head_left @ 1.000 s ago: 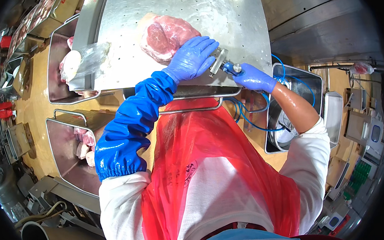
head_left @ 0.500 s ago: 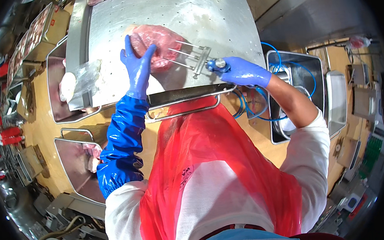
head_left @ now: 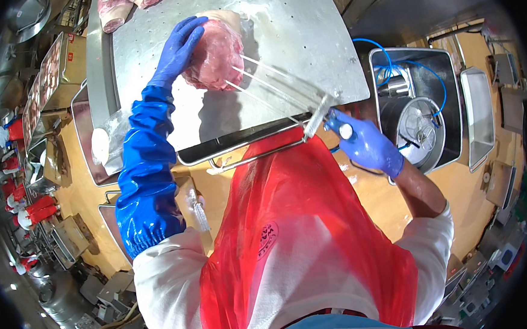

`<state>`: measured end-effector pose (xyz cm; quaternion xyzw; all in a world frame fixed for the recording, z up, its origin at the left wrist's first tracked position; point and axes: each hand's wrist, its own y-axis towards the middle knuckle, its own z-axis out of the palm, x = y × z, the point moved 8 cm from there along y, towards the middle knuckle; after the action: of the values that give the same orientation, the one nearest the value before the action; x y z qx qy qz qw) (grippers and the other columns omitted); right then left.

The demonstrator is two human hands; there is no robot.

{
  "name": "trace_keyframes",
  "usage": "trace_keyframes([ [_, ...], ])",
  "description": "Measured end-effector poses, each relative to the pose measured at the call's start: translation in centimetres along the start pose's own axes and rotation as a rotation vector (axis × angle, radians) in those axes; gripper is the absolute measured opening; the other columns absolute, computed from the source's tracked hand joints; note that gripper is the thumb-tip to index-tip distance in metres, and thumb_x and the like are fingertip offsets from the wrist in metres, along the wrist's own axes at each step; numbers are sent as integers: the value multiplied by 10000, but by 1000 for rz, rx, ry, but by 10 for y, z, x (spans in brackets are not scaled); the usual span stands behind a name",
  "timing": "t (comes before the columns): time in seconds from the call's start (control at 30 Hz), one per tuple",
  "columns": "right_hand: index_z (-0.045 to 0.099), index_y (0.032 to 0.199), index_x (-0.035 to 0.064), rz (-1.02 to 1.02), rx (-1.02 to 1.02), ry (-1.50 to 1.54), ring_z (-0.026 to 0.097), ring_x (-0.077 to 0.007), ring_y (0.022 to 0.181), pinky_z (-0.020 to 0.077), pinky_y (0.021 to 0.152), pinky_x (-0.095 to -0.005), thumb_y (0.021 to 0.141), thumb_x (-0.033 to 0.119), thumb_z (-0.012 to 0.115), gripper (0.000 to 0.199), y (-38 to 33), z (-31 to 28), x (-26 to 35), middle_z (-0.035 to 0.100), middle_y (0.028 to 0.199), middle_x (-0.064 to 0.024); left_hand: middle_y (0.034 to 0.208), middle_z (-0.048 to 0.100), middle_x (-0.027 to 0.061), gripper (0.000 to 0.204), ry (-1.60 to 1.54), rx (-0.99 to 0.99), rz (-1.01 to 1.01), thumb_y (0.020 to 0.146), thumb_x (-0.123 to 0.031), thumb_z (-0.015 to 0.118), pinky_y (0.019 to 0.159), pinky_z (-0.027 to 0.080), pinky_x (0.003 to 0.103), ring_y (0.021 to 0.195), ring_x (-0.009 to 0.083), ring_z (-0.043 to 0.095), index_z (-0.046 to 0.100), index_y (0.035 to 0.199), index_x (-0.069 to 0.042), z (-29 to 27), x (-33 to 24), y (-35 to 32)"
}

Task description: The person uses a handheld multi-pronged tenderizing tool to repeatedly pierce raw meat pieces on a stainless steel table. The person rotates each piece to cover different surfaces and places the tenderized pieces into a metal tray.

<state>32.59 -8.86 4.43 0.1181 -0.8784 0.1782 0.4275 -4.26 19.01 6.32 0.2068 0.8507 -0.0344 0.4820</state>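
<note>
A large pink piece of raw meat [head_left: 214, 56] lies on a perforated steel table [head_left: 286, 42]. My left hand [head_left: 177, 49], in a blue glove with a long blue sleeve, lies flat against the meat's left side. My right hand [head_left: 365, 143], also blue-gloved, grips the handle of a multi-needle injector [head_left: 318, 116] at the table's near right corner. Its long thin needles [head_left: 264, 80] reach across the table, and their tips are in the meat. I wear a red apron [head_left: 304, 234].
More pieces of meat [head_left: 124, 4] lie at the table's far left corner. Steel trays [head_left: 96, 144] stand to the left, one with a plastic bag. A steel tub [head_left: 420, 112] with a blue hose and a container stands on the right.
My left hand has slid from the table's near edge to the meat's left side. The right hand has drawn back to the near right corner, and the needles now point into the meat.
</note>
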Motion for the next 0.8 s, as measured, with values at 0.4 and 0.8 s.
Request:
trace_keyframes([
  [0.4,588,1455,82,140,73,-72,732,-260,746,555,735,-362,896,10,571,564,73,-27,29,709,880,-234,1396,618,157,314,66,-56,84,1038,-241,627,1157,432,390,1341,303,566,729,1312,-127,9,3,-1],
  [0.8,585,1449,106,134,143,12,679,-241,833,542,810,-382,861,42,569,592,125,3,34,721,1020,-189,1344,660,189,330,601,-317,426,996,-155,618,1159,414,497,1354,392,546,702,1305,-77,21,-71,-21],
])
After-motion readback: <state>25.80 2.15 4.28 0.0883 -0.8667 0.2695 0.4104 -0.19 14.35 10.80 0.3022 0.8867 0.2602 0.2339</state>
